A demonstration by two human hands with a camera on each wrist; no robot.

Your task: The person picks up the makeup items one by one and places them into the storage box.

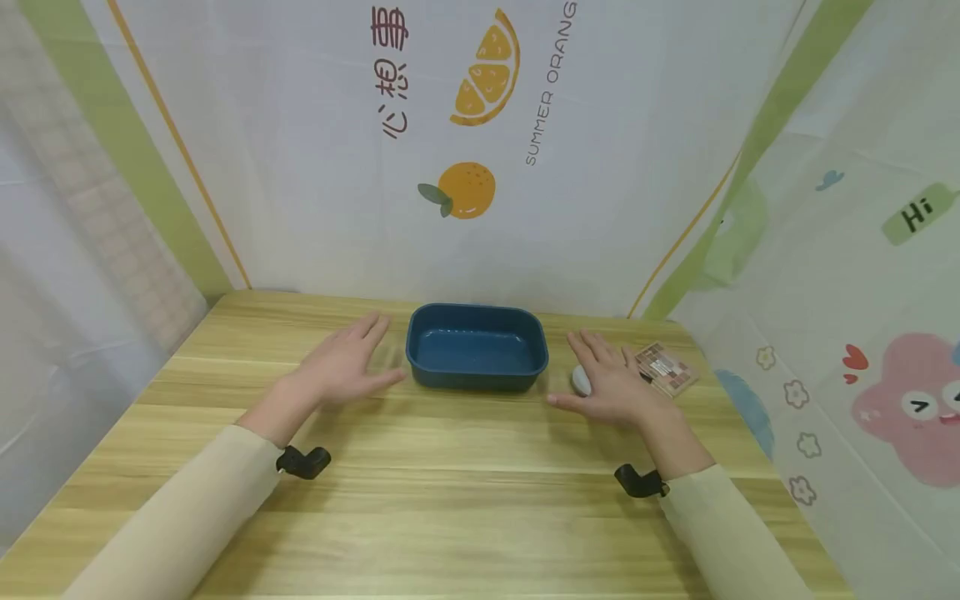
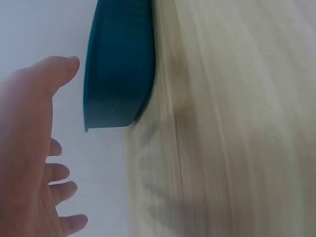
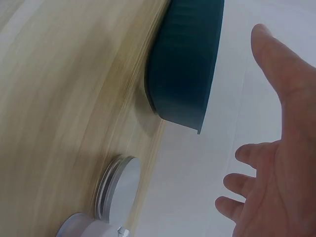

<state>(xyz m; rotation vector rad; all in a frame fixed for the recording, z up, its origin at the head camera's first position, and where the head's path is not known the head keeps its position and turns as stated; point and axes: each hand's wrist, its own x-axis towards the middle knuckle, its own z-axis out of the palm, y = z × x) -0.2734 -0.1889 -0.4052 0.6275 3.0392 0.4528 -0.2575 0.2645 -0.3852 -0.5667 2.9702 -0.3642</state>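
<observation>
A blue tub point(image 1: 476, 381) sits upright on the tabletop point(image 1: 465, 500), toward 12 o'clock near the far edge. The left hand point(image 1: 337, 367) is at the tub's 9 o'clock, fingers extended and spread, thumb pointing to the wall; in the left wrist view a slight gap separates thumb and tub. The right hand point(image 1: 615, 387) is between the tub's 3 and 4 o'clock, fingers likewise stretched out, thumb apart from the rest. A white object point(image 1: 581, 381) shows between its thumb and index finger, partly hidden; whether they touch I cannot tell. At this hand's 2 to 3 o'clock lies a palette point(image 1: 671, 371) with small coloured squares. The right wrist view shows a round tin point(image 3: 123, 190) and a pale cylinder point(image 3: 89, 226), cut off by the frame. Beyond, at 12 o'clock, hangs white cloth point(image 1: 300, 167) printed with oranges.
</observation>
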